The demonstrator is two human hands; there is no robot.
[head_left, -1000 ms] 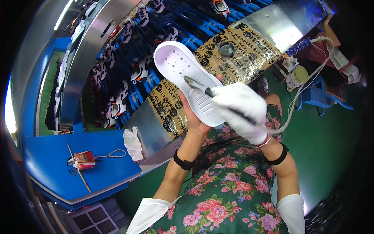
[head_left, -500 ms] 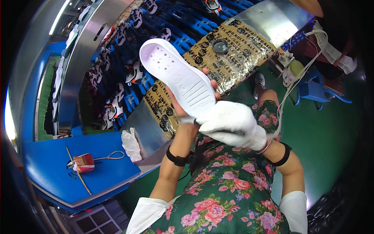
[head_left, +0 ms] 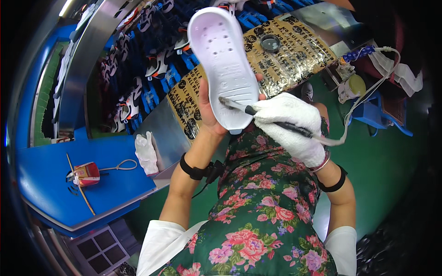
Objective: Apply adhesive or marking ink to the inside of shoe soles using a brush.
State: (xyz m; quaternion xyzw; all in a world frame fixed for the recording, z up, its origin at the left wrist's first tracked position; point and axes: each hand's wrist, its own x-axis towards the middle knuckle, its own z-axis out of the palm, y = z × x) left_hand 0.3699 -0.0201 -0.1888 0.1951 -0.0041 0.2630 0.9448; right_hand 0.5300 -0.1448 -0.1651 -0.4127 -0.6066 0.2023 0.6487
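A white, faintly lilac shoe sole [head_left: 232, 69] rests in my bare left hand [head_left: 208, 110], its hollowed inner face up, with small holes toward the far end. My fingers wrap under it and show at both edges. My right hand [head_left: 292, 122], in a white knitted glove, grips a brush [head_left: 237, 106] with a black handle. The brush's tip lies over the near part of the sole and seems to touch it. A pale hose [head_left: 338, 138] runs from the handle's rear end up to the right.
Behind the sole is a ledge covered in printed brown cardboard [head_left: 294, 50], bearing a small round dark dish [head_left: 270, 43]. Shoe uppers [head_left: 159, 64] stand on blue racks beyond. On the blue table [head_left: 46, 184] lie a white glove [head_left: 146, 154] and a red box [head_left: 86, 175].
The sole has moved up and turned more upright. My gloved hand has shifted right off the sole's near end, and the brush now points across its inner face.
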